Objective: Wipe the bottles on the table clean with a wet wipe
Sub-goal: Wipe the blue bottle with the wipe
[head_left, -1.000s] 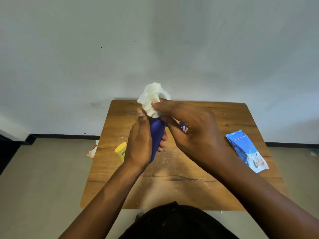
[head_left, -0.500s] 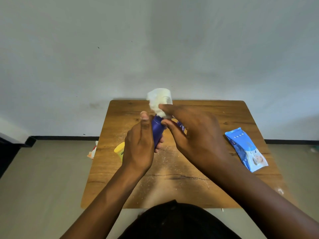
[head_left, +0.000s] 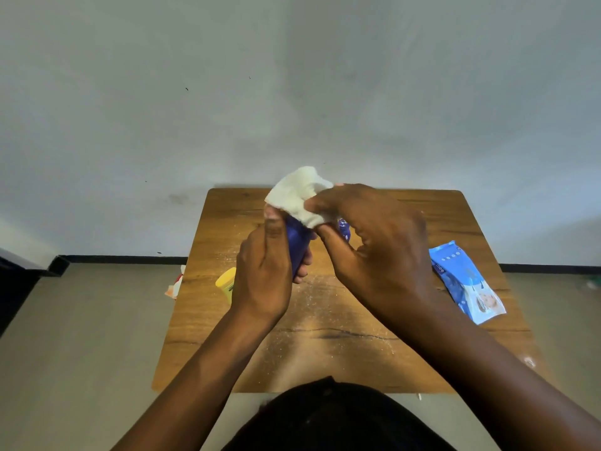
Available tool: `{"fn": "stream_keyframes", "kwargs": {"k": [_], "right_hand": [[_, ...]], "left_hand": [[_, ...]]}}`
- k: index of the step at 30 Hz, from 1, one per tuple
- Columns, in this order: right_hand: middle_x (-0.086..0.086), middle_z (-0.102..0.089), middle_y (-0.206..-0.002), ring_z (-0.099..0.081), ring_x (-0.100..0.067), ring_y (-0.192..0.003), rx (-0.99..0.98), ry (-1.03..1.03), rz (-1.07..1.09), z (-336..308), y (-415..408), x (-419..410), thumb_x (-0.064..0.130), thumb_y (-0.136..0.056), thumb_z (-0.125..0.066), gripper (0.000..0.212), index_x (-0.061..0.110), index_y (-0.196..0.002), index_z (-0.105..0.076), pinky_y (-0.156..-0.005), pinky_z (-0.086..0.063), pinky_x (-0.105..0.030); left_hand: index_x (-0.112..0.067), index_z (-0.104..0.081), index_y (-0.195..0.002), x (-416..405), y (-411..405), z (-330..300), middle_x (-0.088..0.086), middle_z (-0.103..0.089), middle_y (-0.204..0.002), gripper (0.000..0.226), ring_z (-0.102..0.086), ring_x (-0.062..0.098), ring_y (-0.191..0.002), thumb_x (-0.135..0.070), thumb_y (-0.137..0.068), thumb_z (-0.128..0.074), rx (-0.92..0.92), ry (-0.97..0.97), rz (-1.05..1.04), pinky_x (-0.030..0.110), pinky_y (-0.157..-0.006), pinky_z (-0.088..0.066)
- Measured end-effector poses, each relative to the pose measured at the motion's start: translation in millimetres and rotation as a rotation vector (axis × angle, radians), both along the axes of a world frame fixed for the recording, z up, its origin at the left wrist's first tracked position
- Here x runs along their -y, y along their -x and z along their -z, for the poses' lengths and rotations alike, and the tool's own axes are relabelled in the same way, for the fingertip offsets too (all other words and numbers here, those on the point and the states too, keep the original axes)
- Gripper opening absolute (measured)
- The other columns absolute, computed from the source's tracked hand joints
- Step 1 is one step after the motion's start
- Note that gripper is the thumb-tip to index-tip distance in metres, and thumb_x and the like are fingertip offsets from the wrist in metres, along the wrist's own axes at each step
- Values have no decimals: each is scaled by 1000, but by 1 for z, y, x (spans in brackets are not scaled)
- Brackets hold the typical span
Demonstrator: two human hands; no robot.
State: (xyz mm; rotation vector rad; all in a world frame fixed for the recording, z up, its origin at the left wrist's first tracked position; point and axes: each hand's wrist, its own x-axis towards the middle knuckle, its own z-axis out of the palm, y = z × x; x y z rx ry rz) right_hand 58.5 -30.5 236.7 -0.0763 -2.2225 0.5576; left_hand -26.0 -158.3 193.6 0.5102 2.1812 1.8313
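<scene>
At the far left, beside the left edge of the brown wooden worktop [head_left: 341,353], a small red and white scrap [head_left: 177,283] lies on the grey floor [head_left: 74,353]. On the worktop, just left of the left hand [head_left: 263,271], a yellow plastic bottle [head_left: 226,283] shows only partly, because the hand and wrist cover the rest of it. The left hand is closed around the dark blue plastic bottle [head_left: 297,245], with the thumb lying along its side and the fingers wrapped behind, and it holds the bottle above the middle of the worktop, tilted away from the person. The top of this bottle is covered by the white crumpled wet wipe [head_left: 299,196]. The right hand [head_left: 380,252] pinches the wipe between thumb and fingers and presses it on the upper end of the bottle. Between the two hands a second small blue object [head_left: 344,227] with white print is visible; what it is I cannot tell. Well to the right of the right hand, a light blue flat pack of wet wipes [head_left: 465,281] lies near the right edge of the worktop. White specks are scattered on the wood under the hands.
</scene>
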Motion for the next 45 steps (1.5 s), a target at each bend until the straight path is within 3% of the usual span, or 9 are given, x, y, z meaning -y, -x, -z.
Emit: {"fn": "stream_keyframes", "kwargs": {"k": [8, 13, 20, 23, 27, 31, 33, 37, 45], "right_hand": [[-2, -79, -99, -67, -13, -87, 84, -43, 43, -3, 2, -4, 13, -86, -84, 24, 14, -110, -78, -75, -39, -15], [-3, -79, -102, -72, -22, -89, 83, -72, -67, -4, 4, -3, 9, -91, -74, 29, 13, -120, -75, -77, -55, -29], [-3, -78, -112, -71, -16, -100, 51, -44, -105, -1, 5, -10, 7, -90, -78, 29, 12, -118, -77, -83, -53, -24], [1, -80, -102, -72, -15, -89, 120, -26, -28, -2, 7, -9, 23, -92, -79, 23, 17, -114, -77, -75, -57, -33], [8, -74, -73, -70, -14, -69, 176, 306, 8, -9, 1, -12, 41, -89, -82, 21, 20, -85, -78, -61, -55, -40], [-9, -78, -83, -74, -31, -81, 43, 892, -120, -16, -6, -6, 44, -97, -64, 26, 25, -87, -80, -74, -59, -52], [-4, -80, -92, -77, -22, -90, -6, 1026, -139, -18, -6, -6, 41, -102, -51, 31, 30, -93, -79, -78, -62, -36], [6, -77, -97, -73, -4, -97, -24, 726, -139, -11, -8, -6, 13, -106, -59, 16, 16, -110, -74, -81, -57, -21], [2, -67, -99, -63, -4, -89, 96, 359, -138, -1, -1, -1, 19, -94, -78, 35, 16, -128, -74, -78, -47, -10]], "left_hand": [[-15, -74, -89, -1, 2, 1, 8, -73, -68, 80, -72, 24, -61, -72, -96, -18, 14, 16, -1, 37, -58, -58], [-9, -73, -89, -3, 3, 2, 9, -73, -68, 85, -70, 24, -59, -75, -99, -19, 28, 20, 27, 37, -57, -58], [-12, -72, -86, -3, 2, 1, 9, -72, -68, 75, -68, 23, -58, -66, -104, -22, 61, 0, 44, 36, -57, -54], [-12, -74, -92, -3, 5, 1, 9, -73, -69, 83, -71, 23, -60, -71, -99, -17, 42, 22, 30, 37, -59, -57], [-18, -74, -94, 2, 9, -11, 15, -71, -71, 76, -66, 27, -61, -63, -105, -14, 76, -77, 46, 40, -59, -57], [-9, -71, -94, 4, 11, -20, 21, -63, -73, 79, -58, 32, -62, -58, -108, -12, 227, -174, 149, 37, -59, -52], [-9, -71, -93, 6, 10, -21, 21, -62, -74, 79, -57, 31, -62, -59, -108, -11, 274, -181, 200, 37, -59, -51], [-8, -70, -96, 7, 9, -23, 23, -60, -76, 79, -56, 30, -62, -61, -106, -13, 317, -196, 286, 37, -60, -51], [-7, -71, -91, 3, 1, -29, 21, -65, -73, 77, -61, 32, -61, -61, -107, -19, 329, -118, 280, 41, -61, -55]]}}
